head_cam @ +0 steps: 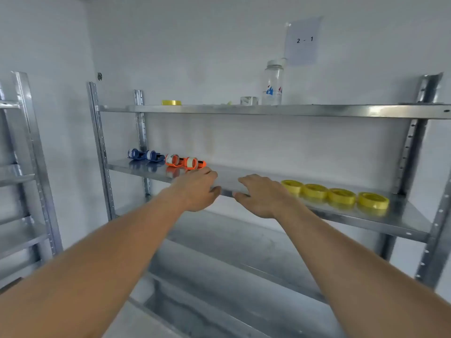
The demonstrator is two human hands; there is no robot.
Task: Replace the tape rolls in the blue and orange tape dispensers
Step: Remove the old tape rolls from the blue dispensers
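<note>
Both hands empty, left hand (197, 189) and right hand (261, 196) relaxed over the shelf (390, 223) edge, and a careless reach could knock the orange dispensers (185, 162) off.

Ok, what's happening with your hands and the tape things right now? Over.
Left hand and right hand open at middle shelf edge, holding nothing. Blue tape dispensers and orange tape dispensers untouched. Four yellow tape rolls waiting right. Nothing blocking.
</note>
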